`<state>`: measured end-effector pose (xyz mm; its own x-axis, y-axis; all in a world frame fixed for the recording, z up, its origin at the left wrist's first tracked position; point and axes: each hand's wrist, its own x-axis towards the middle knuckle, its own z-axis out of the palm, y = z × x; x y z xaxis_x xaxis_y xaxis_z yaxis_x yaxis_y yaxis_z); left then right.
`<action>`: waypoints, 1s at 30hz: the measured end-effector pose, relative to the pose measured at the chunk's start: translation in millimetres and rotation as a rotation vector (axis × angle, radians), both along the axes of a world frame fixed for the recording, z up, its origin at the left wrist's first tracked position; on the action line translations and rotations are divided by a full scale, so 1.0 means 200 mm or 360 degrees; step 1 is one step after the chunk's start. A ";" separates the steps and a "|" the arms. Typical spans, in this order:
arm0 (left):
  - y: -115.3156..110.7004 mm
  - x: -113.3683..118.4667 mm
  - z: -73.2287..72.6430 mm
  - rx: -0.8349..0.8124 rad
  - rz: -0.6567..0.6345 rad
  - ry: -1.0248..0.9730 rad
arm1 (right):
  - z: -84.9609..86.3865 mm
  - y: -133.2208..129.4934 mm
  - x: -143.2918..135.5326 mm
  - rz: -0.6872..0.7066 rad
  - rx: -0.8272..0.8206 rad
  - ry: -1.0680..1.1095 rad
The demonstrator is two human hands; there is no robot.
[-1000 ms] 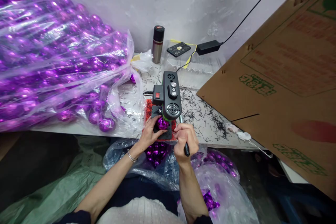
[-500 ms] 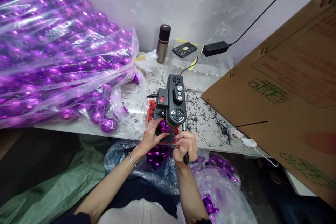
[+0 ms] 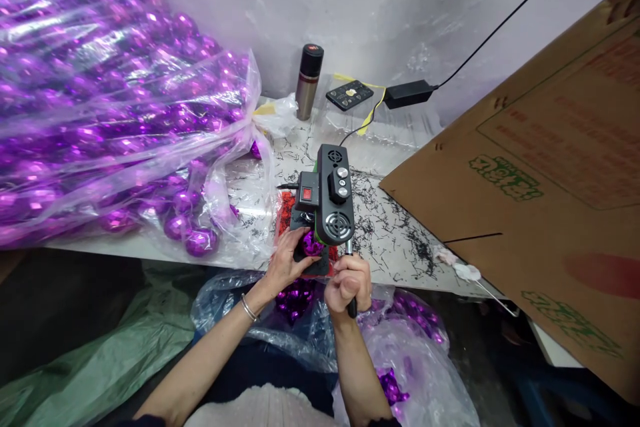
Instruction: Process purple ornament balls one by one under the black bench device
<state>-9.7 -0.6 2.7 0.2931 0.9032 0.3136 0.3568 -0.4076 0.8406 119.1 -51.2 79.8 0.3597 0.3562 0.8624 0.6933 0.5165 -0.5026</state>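
Observation:
A small black bench machine (image 3: 327, 177) with round vents, knobs and a red switch stands on the table. Beneath its front end sits a shiny purple mirror ball (image 3: 313, 244), with the thumb and fingers of my left hand (image 3: 285, 265) around it. My right hand (image 3: 349, 285) is closed around the machine's lever handle (image 3: 353, 307), whose black end sticks out below the fist. A red mat (image 3: 286, 210) shows under the machine's base. More purple balls (image 3: 295, 300) lie in clear plastic at my lap.
A big clear bag of purple balls (image 3: 125, 113) fills the left side. Behind stand a thermos (image 3: 307, 83), a black patterned flat case (image 3: 349, 95) and a power adapter (image 3: 409, 94). A large cardboard box (image 3: 530, 147) leans in from the right. Black scraps (image 3: 417, 243) litter the table.
The camera view has shifted slightly. Both hands keep their places, the left at the mirror ball and the right on the lever handle.

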 end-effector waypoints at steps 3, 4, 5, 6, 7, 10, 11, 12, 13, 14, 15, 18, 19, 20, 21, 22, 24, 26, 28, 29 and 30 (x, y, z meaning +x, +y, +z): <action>0.00 0.00 -0.01 0.0034 -0.0013 -0.0017 | -0.01 0.00 0.01 0.0024 0.0015 -0.0001; 0.00 0.00 -0.01 0.0040 -0.0016 -0.0019 | -0.01 0.00 0.01 0.0031 0.0013 -0.0006; 0.00 0.01 -0.01 0.0043 -0.0016 -0.0019 | -0.01 0.00 0.01 0.0034 0.0008 -0.0014; 0.00 0.01 -0.01 0.0043 -0.0012 -0.0016 | -0.02 0.00 0.02 0.0031 0.0004 -0.0022; 0.00 0.01 -0.01 0.0040 -0.0008 -0.0014 | -0.02 0.00 0.02 0.0027 0.0001 -0.0028; 0.00 0.02 -0.02 0.0037 0.0000 -0.0017 | -0.02 -0.01 0.03 0.0034 -0.0010 -0.0030; 0.01 0.02 -0.02 0.0038 0.0001 -0.0017 | -0.02 -0.01 0.03 0.0048 -0.0020 -0.0031; 0.01 0.02 -0.03 0.0040 0.0001 -0.0015 | -0.02 -0.01 0.03 0.0061 -0.0034 -0.0032; 0.01 0.02 -0.03 0.0048 0.0001 -0.0011 | -0.02 -0.02 0.04 0.0070 -0.0046 -0.0035; 0.01 0.03 -0.03 0.0063 0.0001 -0.0006 | -0.02 -0.02 0.04 0.0072 -0.0053 -0.0039; 0.01 0.03 -0.04 0.0086 0.0001 -0.0003 | -0.02 -0.02 0.04 0.0068 -0.0055 -0.0041; 0.01 0.03 -0.05 0.0173 0.0014 0.0016 | -0.04 0.00 0.05 0.0053 -0.0022 -0.0096; 0.01 0.03 -0.05 0.0194 0.0020 0.0024 | -0.04 0.00 0.05 0.0060 -0.0011 -0.0140; 0.01 0.03 -0.06 0.0209 0.0022 0.0030 | -0.05 0.01 0.05 0.0070 0.0000 -0.0187; 0.00 0.03 -0.06 0.0222 0.0019 0.0032 | -0.05 0.01 0.05 0.0080 0.0007 -0.0222; 0.01 0.03 -0.06 0.0231 0.0015 0.0030 | -0.04 0.02 0.05 0.0085 0.0009 -0.0228; 0.01 0.04 -0.06 0.0233 0.0010 0.0023 | 0.00 0.01 0.05 0.0090 -0.0003 -0.0163; 0.02 0.04 -0.05 0.0214 0.0009 0.0028 | 0.07 0.00 0.04 0.0102 -0.0046 -0.0069; 0.03 0.04 -0.04 0.0207 -0.0004 0.0030 | 0.16 -0.02 0.04 0.0116 -0.0148 -0.0002; 0.03 0.04 -0.03 0.0227 -0.0020 0.0024 | 0.21 -0.03 0.04 0.0115 -0.0212 0.0023; 0.02 0.03 -0.02 0.0267 -0.0041 0.0013 | 0.24 -0.04 0.05 0.0111 -0.0272 0.0038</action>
